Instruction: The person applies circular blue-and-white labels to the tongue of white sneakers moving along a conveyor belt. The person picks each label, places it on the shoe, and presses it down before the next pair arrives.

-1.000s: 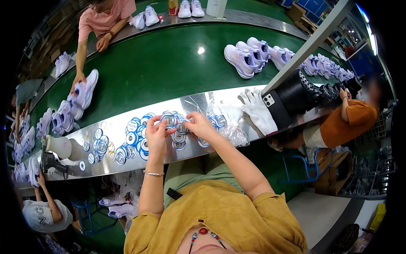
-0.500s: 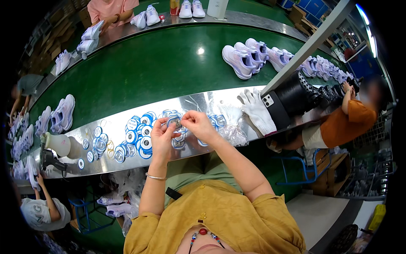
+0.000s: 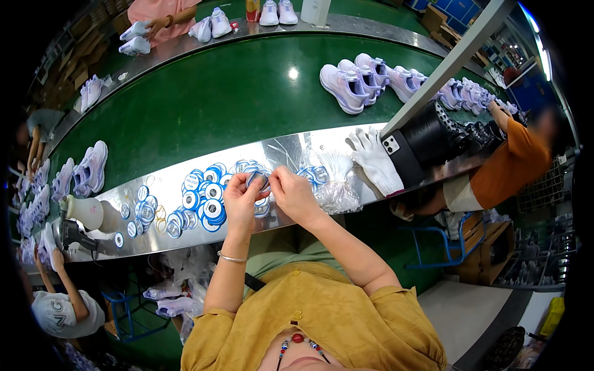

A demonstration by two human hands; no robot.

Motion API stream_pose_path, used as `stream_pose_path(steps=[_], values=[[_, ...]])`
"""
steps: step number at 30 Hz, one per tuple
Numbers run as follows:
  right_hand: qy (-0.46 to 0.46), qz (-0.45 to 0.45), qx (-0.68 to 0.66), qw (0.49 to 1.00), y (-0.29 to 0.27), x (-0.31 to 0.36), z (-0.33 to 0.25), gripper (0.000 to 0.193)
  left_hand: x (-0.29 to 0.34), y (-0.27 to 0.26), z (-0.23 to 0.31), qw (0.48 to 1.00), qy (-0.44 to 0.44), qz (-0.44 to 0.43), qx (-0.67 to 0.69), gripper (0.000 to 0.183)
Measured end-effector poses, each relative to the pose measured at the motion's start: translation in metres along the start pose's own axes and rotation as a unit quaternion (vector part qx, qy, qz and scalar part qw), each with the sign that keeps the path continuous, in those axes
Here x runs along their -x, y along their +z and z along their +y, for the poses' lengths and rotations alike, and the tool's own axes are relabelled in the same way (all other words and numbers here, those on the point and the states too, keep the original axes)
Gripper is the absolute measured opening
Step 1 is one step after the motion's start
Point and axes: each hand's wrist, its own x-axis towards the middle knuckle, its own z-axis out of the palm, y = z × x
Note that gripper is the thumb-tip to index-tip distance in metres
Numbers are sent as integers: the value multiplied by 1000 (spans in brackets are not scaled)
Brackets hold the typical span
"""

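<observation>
Small round blue-rimmed tag (image 3: 259, 179) pinched by thumb and fingers of left hand (image 3: 241, 196), held above shiny metal worktop (image 3: 250, 154), between far and near edges. Right hand (image 3: 294, 195): fingertips pressed together at tag's right; pinch cannot be confirmed.

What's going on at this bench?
The person's left hand holds a round blue-edged tag, with the right hand at its edge, over a metal ledge. Similar tags lie piled to the left; a white glove lies to the right. Pale shoes stand on the green surface beyond.
</observation>
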Motion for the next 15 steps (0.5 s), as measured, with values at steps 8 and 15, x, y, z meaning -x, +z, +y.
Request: stream_pose_path(steps=[8,15], values=[[11,15,14,1000,11,3,1,11,6,-6,-9,999,18,-12,50,7],[6,19,14,1000,16,13,-1,10,11,-15,-13,999,4,8,47,8]])
